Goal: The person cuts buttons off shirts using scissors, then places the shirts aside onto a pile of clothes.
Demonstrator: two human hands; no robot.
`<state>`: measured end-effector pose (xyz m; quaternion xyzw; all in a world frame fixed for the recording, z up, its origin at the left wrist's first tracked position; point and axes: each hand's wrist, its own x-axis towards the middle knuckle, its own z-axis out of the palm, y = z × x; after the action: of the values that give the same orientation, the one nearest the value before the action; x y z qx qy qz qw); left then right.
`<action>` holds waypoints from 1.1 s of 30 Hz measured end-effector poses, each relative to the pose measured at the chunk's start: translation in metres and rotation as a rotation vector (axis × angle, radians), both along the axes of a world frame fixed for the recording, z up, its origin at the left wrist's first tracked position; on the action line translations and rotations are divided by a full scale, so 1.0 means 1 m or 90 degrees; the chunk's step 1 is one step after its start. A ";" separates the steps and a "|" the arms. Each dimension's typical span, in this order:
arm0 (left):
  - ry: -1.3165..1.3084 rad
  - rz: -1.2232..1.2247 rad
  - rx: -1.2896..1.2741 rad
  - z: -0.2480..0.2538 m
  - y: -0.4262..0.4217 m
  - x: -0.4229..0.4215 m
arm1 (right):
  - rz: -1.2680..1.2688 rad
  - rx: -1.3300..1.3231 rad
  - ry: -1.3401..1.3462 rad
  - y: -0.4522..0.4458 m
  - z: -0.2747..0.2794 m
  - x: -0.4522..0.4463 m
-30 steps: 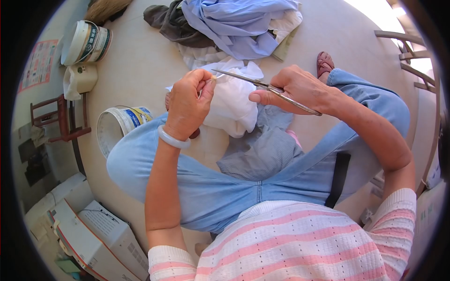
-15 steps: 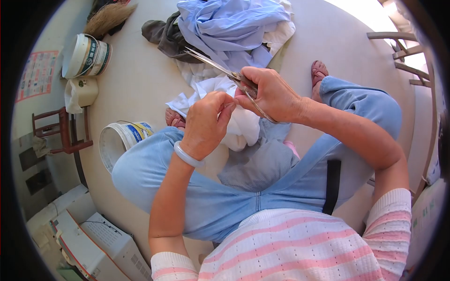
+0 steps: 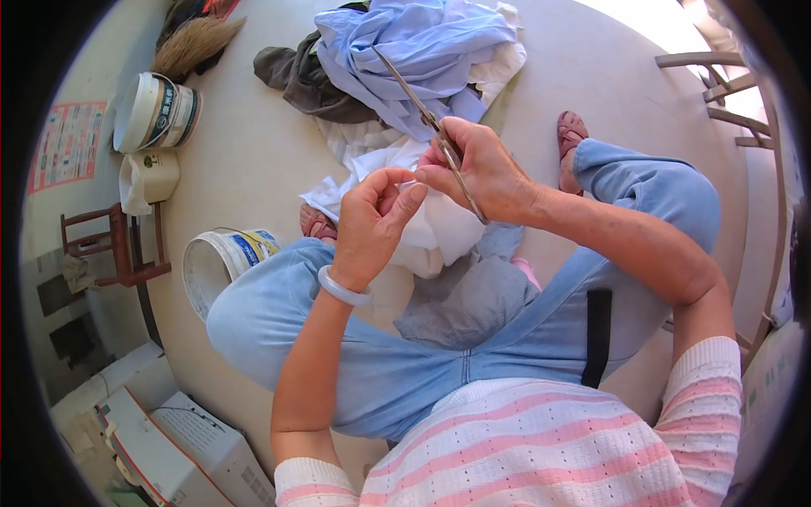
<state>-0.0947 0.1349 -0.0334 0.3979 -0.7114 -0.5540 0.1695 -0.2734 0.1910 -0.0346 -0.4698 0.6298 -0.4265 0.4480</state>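
Metal scissors (image 3: 425,113) are in my right hand (image 3: 487,173), with their blades pointing up and away over the blue cloth (image 3: 405,42). Thumb and forefinger of that hand meet near the fingertips of my left hand (image 3: 374,221). My left hand is curled, its thumb and fingers close together; whatever small thing is between them is too small to make out. White cloth (image 3: 435,232) lies just below and behind both hands. Grey cloth (image 3: 465,304) lies between my legs, next to a bit of pink.
A white bucket (image 3: 221,262) stands by my left knee. Another bucket (image 3: 158,112), a cream bin (image 3: 152,177), a small wooden chair (image 3: 118,245) and a broom (image 3: 196,44) are at the left. Dark cloth (image 3: 312,80) lies ahead. A wooden chair (image 3: 731,89) is at the right.
My left hand has moved right and down, and my right hand left, so their fingertips now meet. The scissors have swung from pointing left to pointing up and away.
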 end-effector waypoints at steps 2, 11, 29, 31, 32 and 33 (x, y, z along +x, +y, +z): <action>0.039 0.014 0.073 -0.001 -0.001 -0.001 | -0.015 -0.039 -0.019 0.002 0.000 0.003; 0.131 0.067 0.195 0.005 0.002 -0.005 | -0.029 -0.061 -0.031 0.001 -0.006 -0.001; 0.015 0.051 -0.050 0.003 -0.017 0.015 | 0.291 0.235 0.133 0.027 0.017 -0.033; -0.002 0.039 -0.075 0.002 -0.017 0.016 | 0.282 0.255 0.104 0.027 0.015 -0.034; -0.002 0.041 -0.074 0.001 -0.017 0.016 | 0.284 0.256 0.105 0.026 0.015 -0.034; -0.002 0.037 -0.074 0.001 -0.018 0.016 | 0.293 0.261 0.100 0.026 0.017 -0.035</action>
<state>-0.0782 0.1173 -0.0327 0.4084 -0.7309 -0.5059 0.2076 -0.3083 0.2173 -0.0179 -0.5317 0.6125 -0.1405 0.5678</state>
